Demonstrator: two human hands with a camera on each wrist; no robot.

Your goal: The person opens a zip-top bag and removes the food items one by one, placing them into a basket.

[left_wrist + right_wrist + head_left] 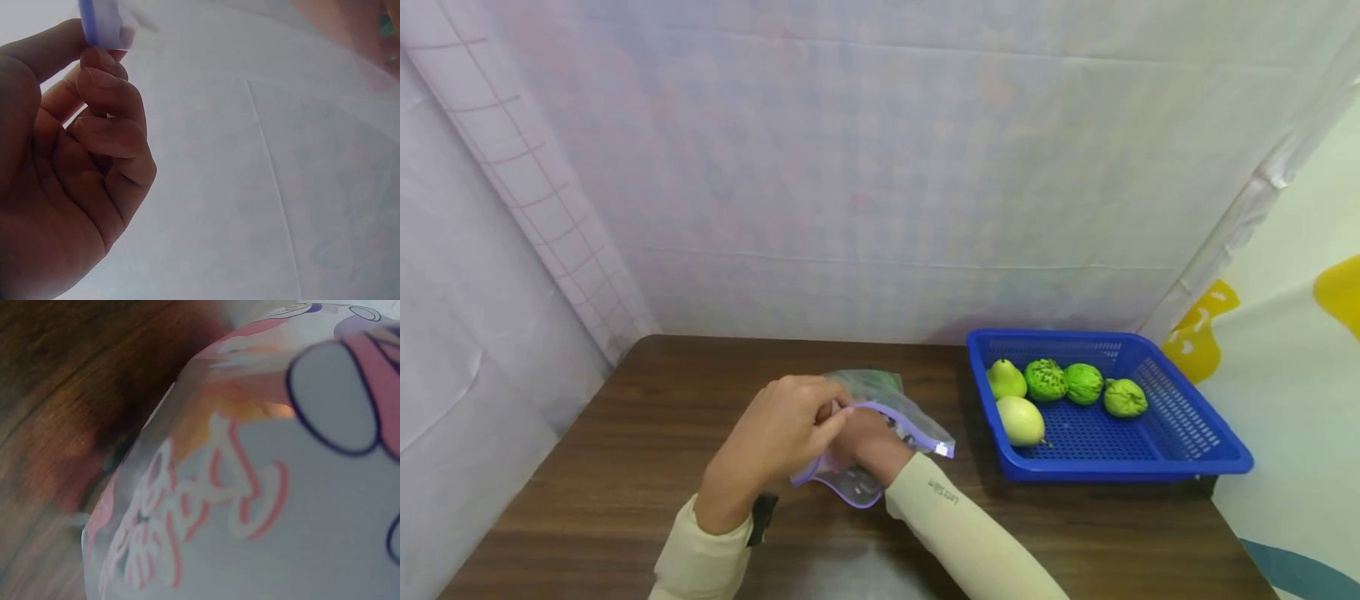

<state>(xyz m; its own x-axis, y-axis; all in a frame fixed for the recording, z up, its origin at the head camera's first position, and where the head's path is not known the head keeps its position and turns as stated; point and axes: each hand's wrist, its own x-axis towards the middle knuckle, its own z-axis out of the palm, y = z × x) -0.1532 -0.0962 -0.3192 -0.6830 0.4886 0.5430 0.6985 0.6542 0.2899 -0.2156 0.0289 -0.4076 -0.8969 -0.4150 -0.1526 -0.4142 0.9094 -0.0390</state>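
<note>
A clear zip bag (917, 410) with a purple-edged mouth lies over the table, its mouth facing the near side. My left hand (786, 429) pinches the purple edge (97, 22) between thumb and fingertips, the other fingers curled in the left wrist view. Through the mouth goes my right hand (863, 435), in up to the wrist, so its fingers are hidden and I cannot tell what they hold. Something green (891, 380) shows through the far end of the bag. Printed plastic (325, 506) with pink lettering fills much of the right wrist view.
On the right of the brown table (647, 433) stands a blue basket (1120, 468). It holds two pale green pears (1021, 421) on its left and several bumpy green fruits (1084, 384). A light curtain (880, 183) hangs behind the table.
</note>
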